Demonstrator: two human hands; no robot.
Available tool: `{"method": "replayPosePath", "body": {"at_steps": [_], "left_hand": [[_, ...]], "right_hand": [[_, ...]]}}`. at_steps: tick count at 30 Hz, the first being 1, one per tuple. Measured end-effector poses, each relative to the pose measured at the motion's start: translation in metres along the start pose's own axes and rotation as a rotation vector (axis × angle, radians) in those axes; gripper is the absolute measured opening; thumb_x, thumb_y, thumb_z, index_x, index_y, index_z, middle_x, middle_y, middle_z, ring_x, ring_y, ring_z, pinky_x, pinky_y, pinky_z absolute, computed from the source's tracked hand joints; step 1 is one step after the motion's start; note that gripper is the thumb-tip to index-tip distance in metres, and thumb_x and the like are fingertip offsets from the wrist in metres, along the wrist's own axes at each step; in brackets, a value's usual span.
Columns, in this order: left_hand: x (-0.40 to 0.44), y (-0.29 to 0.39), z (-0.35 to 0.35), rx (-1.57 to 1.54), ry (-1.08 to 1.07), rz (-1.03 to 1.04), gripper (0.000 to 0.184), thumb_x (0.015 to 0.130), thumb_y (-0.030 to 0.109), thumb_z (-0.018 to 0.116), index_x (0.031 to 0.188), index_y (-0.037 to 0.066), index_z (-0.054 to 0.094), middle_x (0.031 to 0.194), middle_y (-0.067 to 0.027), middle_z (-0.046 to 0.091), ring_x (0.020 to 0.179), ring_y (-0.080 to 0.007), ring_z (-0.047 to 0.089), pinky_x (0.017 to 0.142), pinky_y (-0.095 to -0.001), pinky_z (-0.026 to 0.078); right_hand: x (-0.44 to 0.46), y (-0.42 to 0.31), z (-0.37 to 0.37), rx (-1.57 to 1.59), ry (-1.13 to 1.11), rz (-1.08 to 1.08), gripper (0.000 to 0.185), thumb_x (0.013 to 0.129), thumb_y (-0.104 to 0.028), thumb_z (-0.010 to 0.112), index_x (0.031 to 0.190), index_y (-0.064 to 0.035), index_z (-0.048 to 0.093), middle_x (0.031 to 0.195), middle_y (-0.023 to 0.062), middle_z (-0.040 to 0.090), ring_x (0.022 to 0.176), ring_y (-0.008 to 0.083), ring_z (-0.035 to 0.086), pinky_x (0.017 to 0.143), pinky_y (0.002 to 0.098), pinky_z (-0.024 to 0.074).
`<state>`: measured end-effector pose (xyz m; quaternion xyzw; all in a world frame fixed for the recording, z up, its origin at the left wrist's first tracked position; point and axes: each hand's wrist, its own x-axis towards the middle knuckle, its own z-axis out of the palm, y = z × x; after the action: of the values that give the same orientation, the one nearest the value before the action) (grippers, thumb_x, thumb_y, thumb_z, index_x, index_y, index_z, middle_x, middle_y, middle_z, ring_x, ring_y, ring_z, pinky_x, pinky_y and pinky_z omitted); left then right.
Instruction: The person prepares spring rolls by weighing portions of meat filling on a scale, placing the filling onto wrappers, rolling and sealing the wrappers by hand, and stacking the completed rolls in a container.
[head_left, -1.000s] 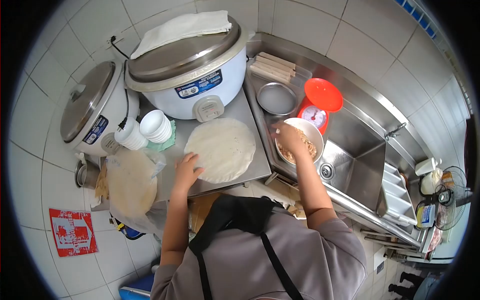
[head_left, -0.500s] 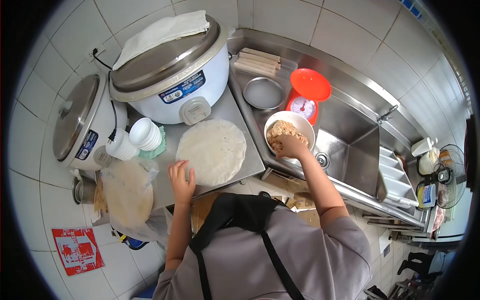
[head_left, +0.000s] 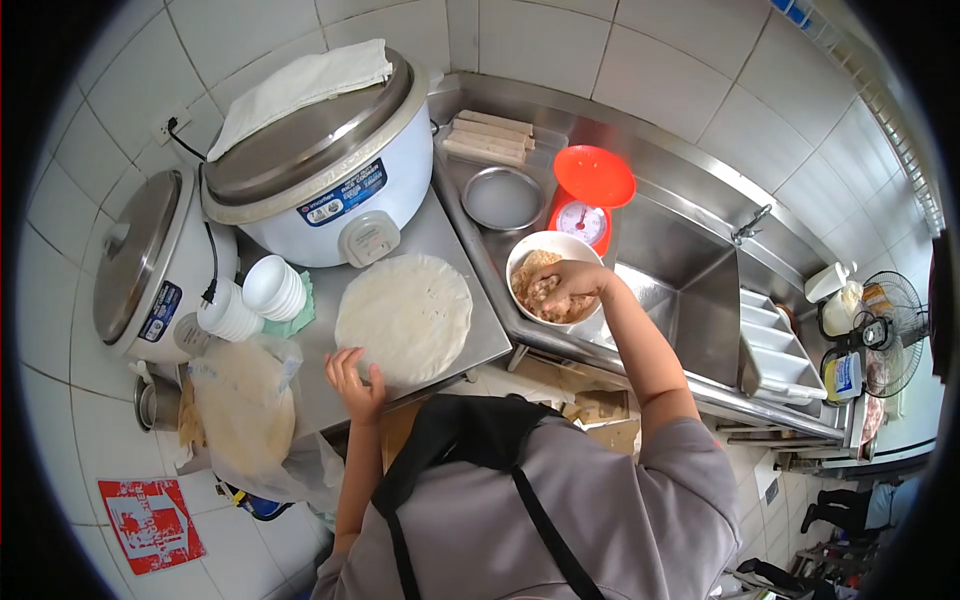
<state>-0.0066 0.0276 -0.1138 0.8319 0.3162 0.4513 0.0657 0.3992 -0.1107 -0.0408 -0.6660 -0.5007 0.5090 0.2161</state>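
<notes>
My right hand point(head_left: 572, 288) is in a white bowl point(head_left: 513, 262) at the sink's edge, its curled fingers gripping some of the pinkish-brown filling point(head_left: 540, 262). My left hand point(head_left: 355, 384) rests with fingers apart on the steel table point(head_left: 488, 335), at the lower left edge of a stack of round, pale wrappers point(head_left: 404, 318), and holds nothing. Just behind the bowl stands a red scale point(head_left: 583, 222) with a red pan point(head_left: 594, 176). Beside it lies a round metal tray point(head_left: 502, 198).
Two rice cookers point(head_left: 335, 185) stand at the back left, near stacked white bowls point(head_left: 273, 288) and a plastic bag of wrappers point(head_left: 243, 400). Wrapped rolls point(head_left: 490, 137) lie behind the tray. Right are the sink point(head_left: 675, 285), a white rack point(head_left: 775, 350) and a fan point(head_left: 885, 320).
The view has shifted, so the table and sink appear farther left. My right hand has moved within the bowl and its fingers have curled round filling. My left hand stays by the wrappers' edge.
</notes>
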Motion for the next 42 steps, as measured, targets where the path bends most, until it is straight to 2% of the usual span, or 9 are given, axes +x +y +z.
{"method": "replayPosePath", "body": {"at_steps": [5, 8, 13, 18, 24, 31, 34, 35, 42], "left_hand": [[-0.001, 0.000, 0.002, 0.015, 0.006, -0.002, 0.029, 0.074, 0.018, 0.055, 0.099, 0.004, 0.054, 0.100, -0.0121, 0.054, 0.102, -0.0314, 0.048, 0.100, -0.0491, 0.027], [0.000, 0.002, 0.003, 0.026, 0.005, 0.007, 0.028, 0.074, 0.018, 0.055, 0.099, 0.003, 0.054, 0.100, -0.0125, 0.054, 0.101, -0.0315, 0.048, 0.099, -0.0491, 0.027], [0.001, 0.004, 0.001, 0.071, 0.016, 0.005, 0.029, 0.074, 0.018, 0.054, 0.099, 0.003, 0.054, 0.099, -0.0131, 0.054, 0.099, -0.0315, 0.048, 0.098, -0.0490, 0.028], [0.001, 0.004, 0.002, 0.089, 0.018, 0.006, 0.025, 0.077, 0.014, 0.054, 0.100, 0.002, 0.053, 0.100, -0.0147, 0.053, 0.100, -0.0333, 0.047, 0.097, -0.0490, 0.029], [0.001, 0.003, 0.001, 0.073, 0.006, 0.009, 0.026, 0.077, 0.013, 0.055, 0.100, 0.002, 0.053, 0.101, -0.0153, 0.053, 0.100, -0.0339, 0.047, 0.097, -0.0492, 0.029], [0.001, 0.005, 0.004, 0.058, 0.029, 0.016, 0.028, 0.076, 0.017, 0.054, 0.100, 0.001, 0.054, 0.101, -0.0150, 0.053, 0.101, -0.0346, 0.046, 0.097, -0.0498, 0.029], [0.001, 0.006, 0.003, 0.056, 0.022, 0.001, 0.028, 0.078, 0.017, 0.054, 0.100, 0.001, 0.054, 0.101, -0.0153, 0.053, 0.100, -0.0347, 0.046, 0.096, -0.0493, 0.030], [0.000, 0.005, 0.004, 0.051, 0.028, -0.003, 0.028, 0.078, 0.017, 0.053, 0.101, 0.001, 0.054, 0.101, -0.0156, 0.053, 0.100, -0.0347, 0.046, 0.095, -0.0489, 0.030], [-0.005, 0.002, 0.006, 0.068, 0.040, 0.001, 0.028, 0.080, 0.018, 0.053, 0.102, 0.000, 0.054, 0.104, -0.0174, 0.052, 0.100, -0.0352, 0.045, 0.090, -0.0467, 0.032]], "right_hand": [[-0.024, -0.016, -0.084, 0.118, 0.076, -0.306, 0.038, 0.068, -0.016, 0.078, 0.099, -0.0036, 0.060, 0.089, 0.0024, 0.063, 0.080, 0.0125, 0.056, 0.076, 0.0275, 0.0452], [-0.009, -0.010, -0.146, 0.326, 0.314, -0.132, 0.029, 0.072, -0.007, 0.071, 0.097, -0.0011, 0.059, 0.082, 0.0055, 0.063, 0.069, 0.0137, 0.056, 0.063, 0.0278, 0.0468], [0.036, 0.016, -0.186, -0.001, 0.701, 0.045, 0.029, 0.069, -0.012, 0.068, 0.092, -0.0005, 0.056, 0.081, 0.0086, 0.061, 0.074, 0.0148, 0.059, 0.063, 0.0258, 0.0458], [0.083, 0.053, -0.215, -1.026, 0.812, 0.010, 0.046, 0.059, -0.014, 0.076, 0.100, -0.0006, 0.059, 0.084, 0.0154, 0.064, 0.066, 0.0260, 0.062, 0.052, 0.0336, 0.0479], [0.039, -0.014, -0.192, -0.651, 0.809, 0.221, 0.044, 0.058, -0.009, 0.077, 0.097, 0.0007, 0.060, 0.085, 0.0161, 0.064, 0.068, 0.0282, 0.065, 0.055, 0.0356, 0.0536], [-0.006, -0.038, -0.150, -0.453, 0.930, -0.148, 0.032, 0.065, -0.008, 0.070, 0.095, -0.0017, 0.063, 0.085, 0.0135, 0.065, 0.066, 0.0238, 0.063, 0.054, 0.0335, 0.0512], [-0.005, -0.017, -0.115, -0.360, 0.714, -0.312, 0.022, 0.066, -0.008, 0.067, 0.088, -0.0035, 0.067, 0.082, 0.0065, 0.067, 0.073, 0.0161, 0.062, 0.065, 0.0293, 0.0484], [-0.010, -0.021, -0.091, -0.154, 0.637, -0.186, 0.021, 0.067, -0.009, 0.067, 0.087, -0.0032, 0.067, 0.082, 0.0072, 0.067, 0.073, 0.0164, 0.062, 0.066, 0.0296, 0.0482], [0.046, 0.022, 0.018, -0.470, 0.590, 0.000, 0.027, 0.068, -0.009, 0.061, 0.094, -0.0065, 0.066, 0.101, 0.0144, 0.060, 0.094, 0.0320, 0.058, 0.083, 0.0403, 0.0460]]}}
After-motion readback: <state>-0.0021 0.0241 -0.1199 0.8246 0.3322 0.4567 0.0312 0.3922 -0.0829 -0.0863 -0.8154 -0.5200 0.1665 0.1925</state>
